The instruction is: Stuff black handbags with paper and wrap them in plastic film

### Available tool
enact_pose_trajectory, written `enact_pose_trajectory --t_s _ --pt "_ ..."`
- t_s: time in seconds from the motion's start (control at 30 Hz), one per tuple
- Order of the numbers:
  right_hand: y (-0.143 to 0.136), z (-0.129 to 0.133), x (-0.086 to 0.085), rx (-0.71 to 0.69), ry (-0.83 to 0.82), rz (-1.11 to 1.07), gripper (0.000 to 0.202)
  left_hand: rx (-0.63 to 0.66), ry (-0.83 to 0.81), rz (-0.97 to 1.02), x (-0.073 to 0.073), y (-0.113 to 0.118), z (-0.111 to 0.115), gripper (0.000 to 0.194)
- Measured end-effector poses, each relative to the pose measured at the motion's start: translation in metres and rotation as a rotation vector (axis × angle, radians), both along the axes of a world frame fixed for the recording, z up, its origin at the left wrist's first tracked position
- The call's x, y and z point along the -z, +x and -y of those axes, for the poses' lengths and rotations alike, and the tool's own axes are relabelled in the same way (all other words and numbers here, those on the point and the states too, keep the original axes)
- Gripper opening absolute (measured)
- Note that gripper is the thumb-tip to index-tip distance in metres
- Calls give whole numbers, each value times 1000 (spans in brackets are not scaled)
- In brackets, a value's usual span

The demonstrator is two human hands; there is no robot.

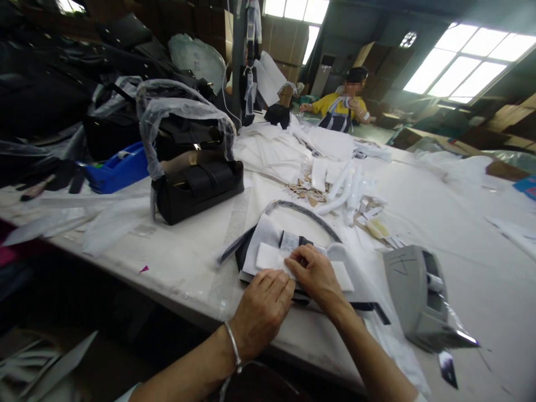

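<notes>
A black handbag [242,258] lies on the table in front of me, partly covered by white sheets, its wrapped handle [307,209] arching away at the back. Across it is a strip of white foam sheet [268,255]. My left hand [263,304] is closed over the bag's near edge, fingers together and thumb hidden. Beside it, my right hand [314,273] has its fingers bent and pinched at the foam strip. A black strap end [372,307] sticks out to the right under my right wrist.
A finished-looking black handbag [201,187] with plastic-wrapped handles stands at left, near a blue tape dispenser [119,169]. A grey tape dispenser [412,296] sits at right. White sheets [272,148] and tags [307,192] lie behind. A person in yellow [330,106] works farther back.
</notes>
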State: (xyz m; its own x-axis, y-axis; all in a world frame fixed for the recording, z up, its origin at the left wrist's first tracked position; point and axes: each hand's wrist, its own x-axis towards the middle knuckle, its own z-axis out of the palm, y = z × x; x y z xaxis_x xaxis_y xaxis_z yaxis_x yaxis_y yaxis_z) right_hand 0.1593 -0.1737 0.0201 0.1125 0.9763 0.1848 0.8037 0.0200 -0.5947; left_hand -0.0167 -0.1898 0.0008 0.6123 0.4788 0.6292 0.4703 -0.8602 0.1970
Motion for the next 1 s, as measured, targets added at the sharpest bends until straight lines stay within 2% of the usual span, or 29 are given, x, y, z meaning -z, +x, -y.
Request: enact_pose_trajectory --t_s 0.17,0.3,0.37,0.5,0.6,0.67,0.73,0.83,1.0 --pt "1 0 3 0 64 31 12 -42 -24 -9 5 5 4 28" --pt "-3 -3 5 23 81 77 5 -72 32 -38 9 6 3 32" --pt "-5 -4 2 27 95 96 8 -82 55 -53 11 7 3 32" --pt "6 4 -19 44 124 28 18 -84 64 -74 14 7 3 34" --pt "34 19 -37 157 149 7 29 -75 57 -50 16 5 4 35" --pt "54 29 -41 184 122 69 33 -73 53 -22 17 5 4 34" --pt "68 37 -37 131 57 149 33 -73 57 1 19 5 4 33" --pt "75 41 -23 22 7 260 33 -67 68 18 21 5 4 33" --pt "71 44 -14 1 82 334 33 -62 75 19 22 4 5 35"
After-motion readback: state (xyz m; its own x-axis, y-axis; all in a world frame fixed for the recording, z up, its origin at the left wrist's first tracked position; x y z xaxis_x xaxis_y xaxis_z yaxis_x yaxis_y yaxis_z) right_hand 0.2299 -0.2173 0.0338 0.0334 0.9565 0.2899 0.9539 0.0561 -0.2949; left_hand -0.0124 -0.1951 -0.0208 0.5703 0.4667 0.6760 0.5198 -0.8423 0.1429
